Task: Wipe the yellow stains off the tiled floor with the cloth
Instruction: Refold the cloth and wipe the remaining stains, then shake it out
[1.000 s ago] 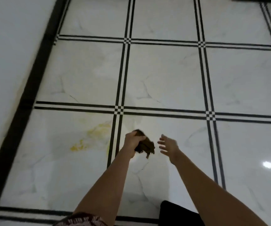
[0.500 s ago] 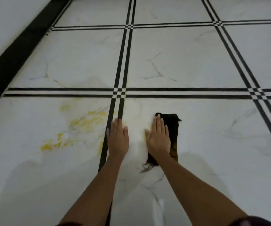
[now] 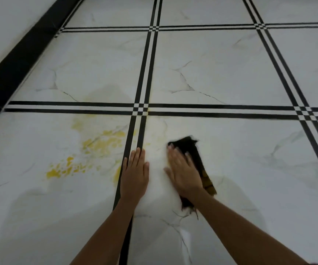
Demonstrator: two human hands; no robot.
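Our right hand (image 3: 183,173) lies flat on the cloth (image 3: 192,155), fingers (image 3: 175,155) straight and close together, thumb out toward the left; nothing is pinched, we only press down with the palm. The cloth shows dark past the fingertips, along the hand's right side and again below the wrist, so its long axis runs roughly from near us away, tilted a little, about in line with the forearm. Our left hand (image 3: 135,175) rests flat and bare on the floor (image 3: 250,77), fingers together, its outer edge on the black grout line (image 3: 141,131) that runs away from us.

What the next move turns on, we judge, is that line. The cloth sits on the tile to its right, and the strong stains (image 3: 100,144) lie on the tile to its left: one cluster just beyond and left of the left fingertips, a second brighter patch (image 3: 62,169) further left and nearer us, with a thin yellow streak against the line beside the left hand. So the stains lie left of the cloth, and the left hand stands between.

The left hand is nearer the stains but holds no cloth. We would expect to sweep the cloth leftward across the line, broadside on, and to lift or shift the left hand clear. Faint yellow haze also shows near the crossing of the lines (image 3: 141,109) ahead.
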